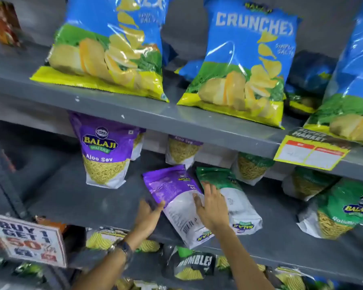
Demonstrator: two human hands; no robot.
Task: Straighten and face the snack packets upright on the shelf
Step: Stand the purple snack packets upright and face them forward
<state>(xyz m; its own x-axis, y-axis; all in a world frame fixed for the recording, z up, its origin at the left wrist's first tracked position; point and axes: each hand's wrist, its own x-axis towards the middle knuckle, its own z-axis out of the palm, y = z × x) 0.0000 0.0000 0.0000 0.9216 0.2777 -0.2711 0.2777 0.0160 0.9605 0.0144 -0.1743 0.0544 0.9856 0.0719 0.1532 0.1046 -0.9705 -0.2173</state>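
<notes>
Left hand (pixel 147 216) grips purple packet (pixel 170 186) edge; right hand (pixel 212 209) rests atop.

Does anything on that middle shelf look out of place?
Yes. The purple packet, gripped by the left hand with the right hand resting on it, lies back side up and upside down. The green packet beside it lies likewise.

A blue bag (pixel 245 65) read "BALAJI" and "CRUNCHEX". A purple pouch (pixel 105 151) carried "BALAJI WAFERS" and "Aloo Sev". A flat pouch (pixel 176 208) showed a barcode and an upside-down "BALAJI" logo. A green pouch (pixel 340 212) bore "BALAJI". A shelf tag (pixel 311 151) said "SUPER MARKET", a sign (pixel 29 239) "BUY 1 GET 1 50%", and a black bag (pixel 194 264) "BUMBLES".
</notes>
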